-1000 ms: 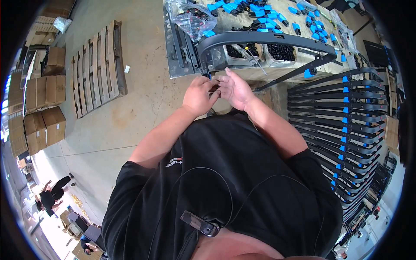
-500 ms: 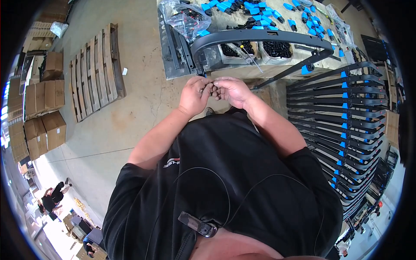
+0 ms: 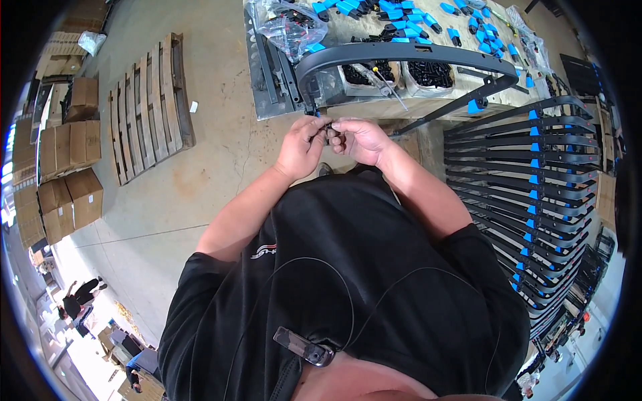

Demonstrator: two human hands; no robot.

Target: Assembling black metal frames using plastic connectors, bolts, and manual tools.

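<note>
**L hand (image 3: 300, 148) & R hand (image 3: 362, 142) tip to tip, small dark bit (image 3: 328, 131) btwn them**

Nearest: sm. device (image 3: 304, 346) at neck of blk shirt (image 3: 394, 227), thin cable (image 3: 351, 287) looping across chest. Beyond, both hands out front, just short of surface (image 3: 439, 39); fingers bent inward, tips meeting. Dark bit sits at the tips, mostly hidden, too sm. to ID; can't tell if either hand is closed on it. Shoe (image 3: 326, 169) on floor (image 3: 221, 140) shows just below.

Next out: blk frame (image 3: 401, 52), bent bar w/ rounded corners, its L end just past the fingertips, R leg slanting down w/ a blue tab (image 3: 475, 106) on it. Behind the bar on surface: 2 tubs of sm. blk pcs, L tub (image 3: 364, 91) & R tub (image 3: 428, 91); tool (image 3: 386, 85) w/ yellow spot lies across L tub. Clear bag (image 3: 294, 33) at L, lots of blue/blk parts (image 3: 409, 28) scattered farther back.

To R: stack of similar frames (image 3: 558, 140), blue pcs btwn. To L: wood pallet (image 3: 150, 110) on floor, then cartons (image 3: 70, 146). Far lower L: 2 co-workers (image 3: 79, 302).
</note>
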